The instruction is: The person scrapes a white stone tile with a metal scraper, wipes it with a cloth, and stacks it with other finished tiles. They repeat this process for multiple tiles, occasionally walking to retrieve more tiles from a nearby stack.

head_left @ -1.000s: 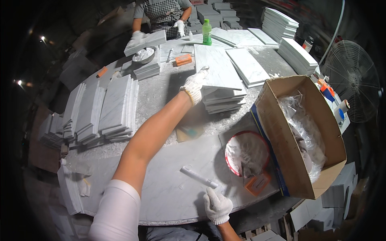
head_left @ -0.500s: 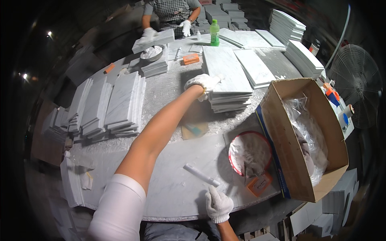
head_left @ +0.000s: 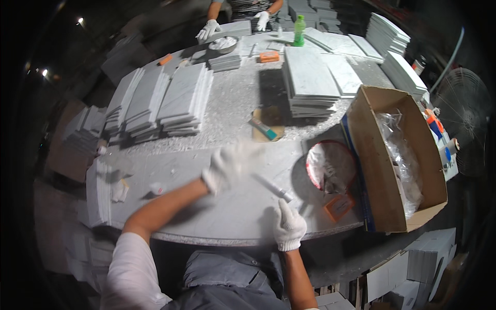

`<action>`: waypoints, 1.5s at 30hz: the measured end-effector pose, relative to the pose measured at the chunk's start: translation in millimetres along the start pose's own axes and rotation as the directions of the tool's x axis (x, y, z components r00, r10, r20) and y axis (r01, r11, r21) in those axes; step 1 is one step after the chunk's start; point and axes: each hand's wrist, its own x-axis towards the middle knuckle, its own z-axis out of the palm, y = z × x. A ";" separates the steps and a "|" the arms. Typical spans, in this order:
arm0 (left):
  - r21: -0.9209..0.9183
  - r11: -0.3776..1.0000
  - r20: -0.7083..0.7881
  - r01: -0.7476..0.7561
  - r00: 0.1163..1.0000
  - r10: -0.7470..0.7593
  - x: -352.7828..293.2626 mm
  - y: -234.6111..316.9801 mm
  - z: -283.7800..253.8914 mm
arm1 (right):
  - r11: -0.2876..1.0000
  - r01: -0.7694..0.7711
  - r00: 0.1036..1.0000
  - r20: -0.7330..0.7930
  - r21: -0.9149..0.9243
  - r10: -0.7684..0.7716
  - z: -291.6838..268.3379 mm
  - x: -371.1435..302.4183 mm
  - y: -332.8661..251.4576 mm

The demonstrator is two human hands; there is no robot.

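In the head view, I watch from a distance as the person's left hand (head_left: 232,164), white-gloved, blurs above a pale marbled slab (head_left: 243,219); I cannot tell how far open it is or whether it holds anything. The gloved right hand (head_left: 290,227) is at the slab's near edge, fingers partly curled, one digit pointing up toward a slim pale tube (head_left: 274,187). I cannot tell whether that hand touches the tube or grips anything. The tube lies aslant on the slab, between the two hands. To its right I see a red-rimmed bowl (head_left: 308,170) of white material, an orange block (head_left: 339,206) and an open cardboard box (head_left: 372,170) holding clear plastic (head_left: 404,165). Beyond the slab, a teal-and-grey tool (head_left: 269,132) rests on a tan pad (head_left: 258,135), near a stack of marbled tiles (head_left: 312,77). Across the table, a co-worker's gloved hands (head_left: 208,30) flank another tile stack (head_left: 235,29).
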 end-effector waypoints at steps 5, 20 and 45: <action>0.648 0.758 0.056 -0.072 0.997 0.047 -203.6 28.3 -5.2 | 1.000 0.009 0.994 0.106 0.026 -0.011 2.0 -9.3 8.8; 0.503 0.855 -0.240 0.124 0.971 0.001 -300.0 -9.6 -43.8 | 0.931 0.105 0.822 0.497 0.349 -0.279 53.5 8.5 -67.6; -0.043 0.426 -0.724 0.904 0.266 -0.637 -291.6 -71.7 -140.6 | 0.906 0.347 0.738 0.526 0.244 -0.424 117.2 -10.4 -168.5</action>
